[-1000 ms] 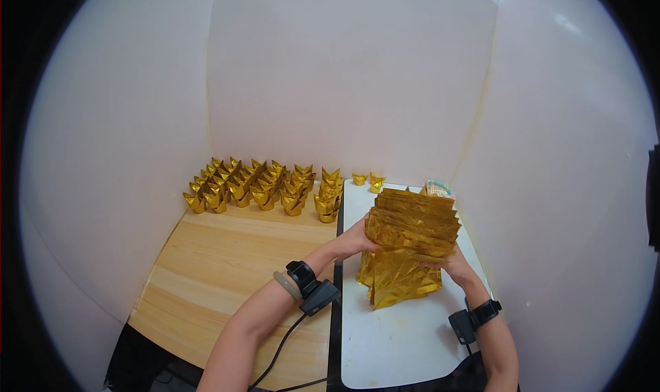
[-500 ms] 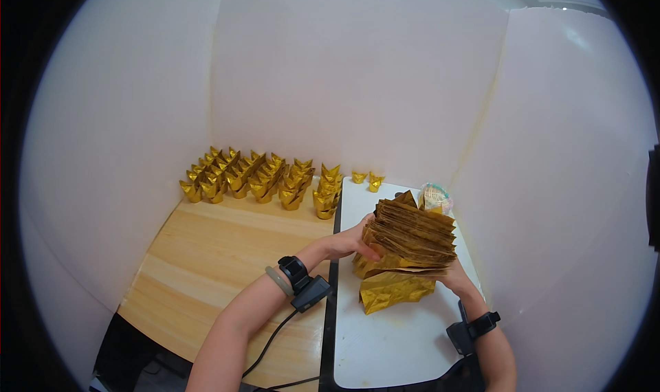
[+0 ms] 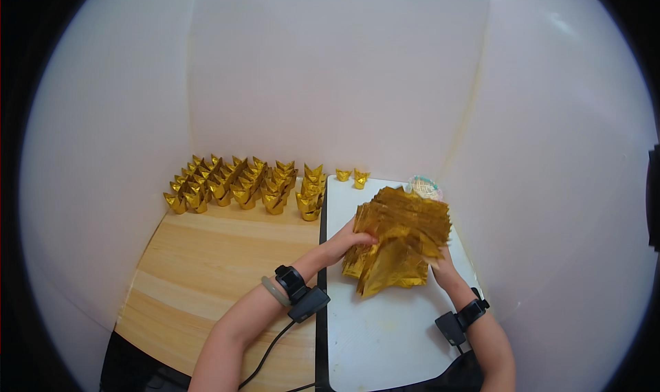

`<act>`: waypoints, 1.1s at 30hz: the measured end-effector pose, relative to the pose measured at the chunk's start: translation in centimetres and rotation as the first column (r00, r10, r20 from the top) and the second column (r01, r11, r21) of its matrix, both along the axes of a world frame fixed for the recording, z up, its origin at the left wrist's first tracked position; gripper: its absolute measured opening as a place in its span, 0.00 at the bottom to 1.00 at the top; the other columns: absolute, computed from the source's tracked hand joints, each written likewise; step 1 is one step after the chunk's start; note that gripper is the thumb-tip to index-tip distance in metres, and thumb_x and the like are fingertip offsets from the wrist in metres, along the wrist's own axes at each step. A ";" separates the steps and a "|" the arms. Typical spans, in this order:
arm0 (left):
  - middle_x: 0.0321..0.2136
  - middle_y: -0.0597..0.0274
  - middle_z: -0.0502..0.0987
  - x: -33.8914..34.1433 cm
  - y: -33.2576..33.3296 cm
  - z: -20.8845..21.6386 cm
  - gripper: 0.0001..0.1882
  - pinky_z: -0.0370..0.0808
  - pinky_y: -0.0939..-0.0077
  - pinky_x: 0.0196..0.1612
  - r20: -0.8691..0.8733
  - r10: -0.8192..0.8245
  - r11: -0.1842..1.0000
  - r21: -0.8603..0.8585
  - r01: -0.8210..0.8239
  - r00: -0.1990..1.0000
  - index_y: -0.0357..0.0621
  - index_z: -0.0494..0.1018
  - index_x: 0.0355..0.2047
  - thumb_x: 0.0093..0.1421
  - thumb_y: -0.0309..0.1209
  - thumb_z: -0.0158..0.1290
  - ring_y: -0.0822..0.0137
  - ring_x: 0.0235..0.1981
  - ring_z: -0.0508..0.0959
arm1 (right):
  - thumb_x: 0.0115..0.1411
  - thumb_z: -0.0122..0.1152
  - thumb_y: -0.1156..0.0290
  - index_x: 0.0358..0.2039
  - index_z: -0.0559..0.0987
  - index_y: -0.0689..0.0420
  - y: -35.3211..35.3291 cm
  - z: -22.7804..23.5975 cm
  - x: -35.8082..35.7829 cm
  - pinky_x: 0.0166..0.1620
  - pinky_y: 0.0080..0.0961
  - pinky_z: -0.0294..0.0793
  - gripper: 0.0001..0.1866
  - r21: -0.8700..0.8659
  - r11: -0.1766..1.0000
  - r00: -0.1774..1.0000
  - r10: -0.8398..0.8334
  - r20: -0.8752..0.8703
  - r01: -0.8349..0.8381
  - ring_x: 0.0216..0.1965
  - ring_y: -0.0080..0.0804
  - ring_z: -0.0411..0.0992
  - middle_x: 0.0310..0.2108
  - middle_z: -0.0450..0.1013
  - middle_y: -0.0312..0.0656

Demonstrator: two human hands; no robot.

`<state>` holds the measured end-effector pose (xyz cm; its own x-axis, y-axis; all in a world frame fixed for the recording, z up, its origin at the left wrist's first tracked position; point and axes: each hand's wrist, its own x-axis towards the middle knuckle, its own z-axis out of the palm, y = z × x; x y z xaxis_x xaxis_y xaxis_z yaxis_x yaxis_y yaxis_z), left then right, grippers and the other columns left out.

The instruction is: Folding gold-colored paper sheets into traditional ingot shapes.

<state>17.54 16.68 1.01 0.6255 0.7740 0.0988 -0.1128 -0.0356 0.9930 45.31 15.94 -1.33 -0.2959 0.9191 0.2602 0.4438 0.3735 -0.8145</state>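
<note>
Between my two hands is a thick stack of gold foil paper sheets [image 3: 405,220], held above the white board. My left hand [image 3: 347,241] is closed on the stack's left side, its thumb lying over the gold face. At the lower right edge, my right hand [image 3: 444,267] grips the stack, most of its fingers hidden behind the paper. The sheets fan out unevenly, and the lower ones hang toward me.
Rows of folded gold paper ingots [image 3: 245,195] stand at the back of the wooden table [image 3: 220,254]. Two small ingots [image 3: 361,179] sit at the far edge of the white board [image 3: 371,337]. Behind the stack is a round container [image 3: 426,187]. Pale panels enclose the workspace.
The stack has tipped so its gold faces show, where the layered edges faced me before. My right hand has moved slightly up and left, and the view has shifted a little.
</note>
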 end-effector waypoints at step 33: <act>0.49 0.59 0.68 -0.1 -1.6 -1.7 0.36 0.69 0.77 0.49 0.301 0.214 0.976 -0.032 -0.214 0.929 0.42 0.50 0.58 0.49 0.18 0.51 0.69 0.47 0.70 | 0.46 0.66 0.81 0.46 0.67 0.59 -1.9 1.3 -2.2 0.49 0.24 0.68 0.27 -0.162 0.986 0.877 -0.044 -0.478 -0.039 0.45 0.26 0.69 0.44 0.71 0.39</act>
<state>17.40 15.05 -0.70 0.3859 0.8859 0.2575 -0.3954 -0.0934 0.9138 43.08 14.07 -0.07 -0.1713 0.9610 0.2170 -0.0151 0.2176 -0.9759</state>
